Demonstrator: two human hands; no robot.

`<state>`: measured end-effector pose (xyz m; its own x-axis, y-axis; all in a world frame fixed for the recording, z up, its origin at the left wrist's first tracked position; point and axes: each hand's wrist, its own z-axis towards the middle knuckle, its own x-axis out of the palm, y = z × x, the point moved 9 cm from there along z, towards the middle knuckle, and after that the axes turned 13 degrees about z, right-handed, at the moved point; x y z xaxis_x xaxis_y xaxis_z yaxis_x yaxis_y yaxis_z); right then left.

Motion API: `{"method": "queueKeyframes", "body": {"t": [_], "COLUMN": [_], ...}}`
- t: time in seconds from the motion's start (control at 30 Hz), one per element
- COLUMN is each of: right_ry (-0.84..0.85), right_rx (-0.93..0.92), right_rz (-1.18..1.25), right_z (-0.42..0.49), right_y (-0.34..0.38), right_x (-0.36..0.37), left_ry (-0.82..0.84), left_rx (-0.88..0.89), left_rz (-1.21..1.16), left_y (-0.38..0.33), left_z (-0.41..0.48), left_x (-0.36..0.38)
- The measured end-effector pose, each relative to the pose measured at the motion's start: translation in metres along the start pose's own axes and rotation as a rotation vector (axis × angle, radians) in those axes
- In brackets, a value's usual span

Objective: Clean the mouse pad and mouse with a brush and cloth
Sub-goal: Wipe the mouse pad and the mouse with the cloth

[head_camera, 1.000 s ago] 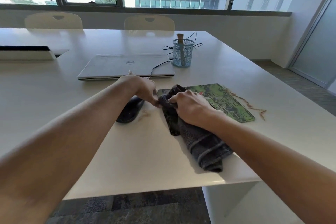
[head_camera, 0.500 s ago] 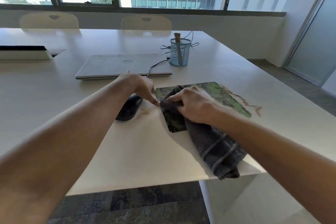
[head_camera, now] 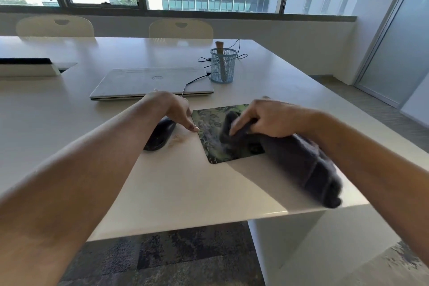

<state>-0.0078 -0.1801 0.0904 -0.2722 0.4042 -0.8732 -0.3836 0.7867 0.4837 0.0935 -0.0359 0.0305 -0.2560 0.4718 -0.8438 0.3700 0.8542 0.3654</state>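
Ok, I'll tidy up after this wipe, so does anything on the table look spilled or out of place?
Yes. A brownish patch of crumbs or dust lies on the table between the mouse and the left edge of the mouse pad. Also, the cloth gripped by the right hand trails to the table's corner and seems to overhang it.

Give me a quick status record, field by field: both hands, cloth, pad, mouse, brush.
left hand: fingertip presses left edge of green patterned mouse pad
right hand: grips dark grey towel cloth, on the pad
black mouse: on white table, left of pad, beneath left wrist
wooden-handled brush: standing in blue mesh cup
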Motion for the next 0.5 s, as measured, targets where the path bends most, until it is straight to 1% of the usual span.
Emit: {"method": "queueKeyframes", "body": {"t": [0.03,0.07,0.1,0.2,0.27,0.37,0.4,0.43,0.5], "right_ry": [-0.108,-0.166,-0.167,-0.102,-0.103,-0.02,-0.045,-0.121,-0.378], "right_rx": [-0.016,-0.037,-0.061,-0.125,-0.13,-0.093,-0.067,-0.043,-0.004], "right_rz": [0.067,0.108,0.115,0.075,0.093,0.066,0.055,0.079,0.209], "right_z": [0.001,0.002,0.002,-0.002,-0.007,-0.013,-0.013,-0.013,-0.012], "right_y": [0.002,0.006,0.011,0.021,0.018,0.007,0.003,-0.002,-0.013], "right_x": [-0.005,-0.003,0.007,0.041,0.041,0.03,0.021,0.007,-0.027], "left_ry": [0.0,-0.002,-0.004,-0.006,-0.003,0.004,0.004,0.004,0.001], "left_rx": [-0.001,-0.002,-0.002,-0.001,-0.007,-0.013,-0.013,-0.016,-0.022], "left_rz": [0.0,-0.001,-0.004,-0.014,-0.026,-0.038,-0.044,-0.055,-0.098], "left_y": [0.0,0.0,-0.001,-0.001,-0.001,-0.001,-0.001,-0.001,-0.001], "left_z": [0.0,0.0,0.0,-0.001,-0.001,-0.003,-0.003,-0.003,-0.005], "left_x": [0.0,0.0,0.0,-0.001,-0.001,0.0,-0.001,-0.001,-0.002]}}
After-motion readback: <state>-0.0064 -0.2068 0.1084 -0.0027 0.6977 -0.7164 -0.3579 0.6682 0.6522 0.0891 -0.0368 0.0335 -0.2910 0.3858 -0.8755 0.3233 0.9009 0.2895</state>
